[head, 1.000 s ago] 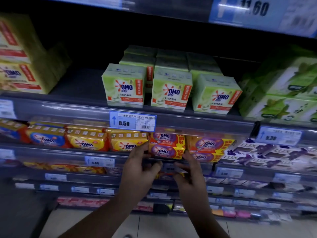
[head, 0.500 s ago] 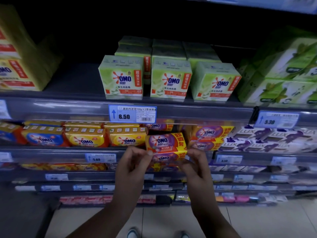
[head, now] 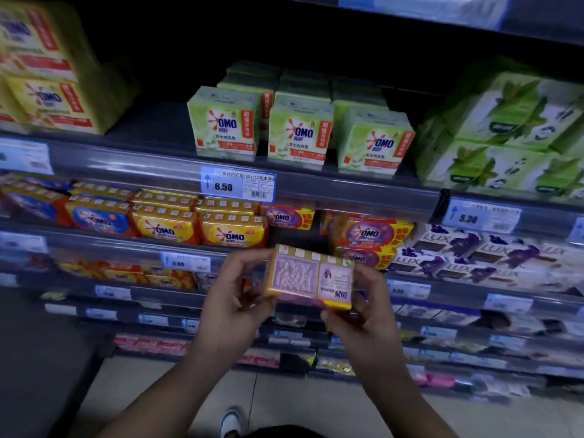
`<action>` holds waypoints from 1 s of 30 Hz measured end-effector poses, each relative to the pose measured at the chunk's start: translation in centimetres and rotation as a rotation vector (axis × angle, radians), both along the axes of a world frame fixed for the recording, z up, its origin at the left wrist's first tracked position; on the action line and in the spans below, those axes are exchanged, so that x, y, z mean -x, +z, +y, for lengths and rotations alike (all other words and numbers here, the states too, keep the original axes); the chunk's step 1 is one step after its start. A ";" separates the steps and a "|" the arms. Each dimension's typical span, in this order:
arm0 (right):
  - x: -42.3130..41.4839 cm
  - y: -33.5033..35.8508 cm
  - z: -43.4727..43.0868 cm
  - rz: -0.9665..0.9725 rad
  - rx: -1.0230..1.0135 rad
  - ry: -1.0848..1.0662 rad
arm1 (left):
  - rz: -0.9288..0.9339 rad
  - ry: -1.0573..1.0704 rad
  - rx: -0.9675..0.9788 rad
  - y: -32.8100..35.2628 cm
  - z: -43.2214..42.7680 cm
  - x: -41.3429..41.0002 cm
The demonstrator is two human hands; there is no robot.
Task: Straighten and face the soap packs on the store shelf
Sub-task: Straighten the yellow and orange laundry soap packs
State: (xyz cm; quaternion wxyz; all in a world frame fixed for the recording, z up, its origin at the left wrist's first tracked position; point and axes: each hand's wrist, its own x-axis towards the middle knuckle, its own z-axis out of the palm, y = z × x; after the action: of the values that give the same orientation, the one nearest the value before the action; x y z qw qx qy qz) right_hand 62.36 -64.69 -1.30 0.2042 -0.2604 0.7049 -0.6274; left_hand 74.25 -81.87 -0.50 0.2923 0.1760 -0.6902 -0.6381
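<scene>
I hold a purple OMO soap pack in front of the second shelf, clear of it, with its printed pink back panel turned toward me. My left hand grips its left end and my right hand grips its right end and underside. Behind it the shelf row has a dark gap, with one purple pack deeper in and two stacked purple packs to the right. Yellow OMO packs fill the row to the left.
Green OMO boxes stand on the shelf above, over a price tag reading 8.50. Purple LUX packs lie at the right. Lower shelves with more goods run below my hands. My shoe shows on the tiled floor.
The purple pack has come off the shelf toward me and has been turned over, from its OMO front facing me to its back panel. Both hands stayed on it.
</scene>
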 end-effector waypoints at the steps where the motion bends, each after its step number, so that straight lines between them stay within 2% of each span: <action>1: 0.0 0.0 0.4 0.006 0.020 0.019 | 0.027 -0.011 -0.036 0.2 0.4 -0.1; 6: 1.0 0.2 2.5 -0.011 0.081 0.120 | 0.117 -0.092 -0.139 0.7 2.7 -0.9; 13: 2.8 1.0 5.5 -0.093 0.096 0.171 | -0.010 -0.056 -0.051 1.4 4.6 -1.5; 20: 3.9 1.5 6.6 -0.041 0.049 0.280 | -0.141 -0.130 -0.020 1.9 4.5 -1.4; 23: 4.5 1.4 6.9 -0.030 0.015 0.296 | -0.110 -0.075 -0.065 2.3 4.8 -1.1; 28: 4.7 1.2 6.9 -0.116 0.015 0.293 | -0.072 -0.099 -0.194 2.5 4.9 -0.6; 30: 4.5 1.1 6.8 -0.150 0.037 0.282 | -0.077 -0.110 -0.181 2.7 4.9 -0.6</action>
State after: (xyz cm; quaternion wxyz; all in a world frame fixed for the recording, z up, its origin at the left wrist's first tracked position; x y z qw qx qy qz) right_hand 57.82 -57.90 -0.21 0.3376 -0.3130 0.6326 -0.6228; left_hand 74.81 -76.93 2.23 0.2129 0.1878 -0.6492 -0.7056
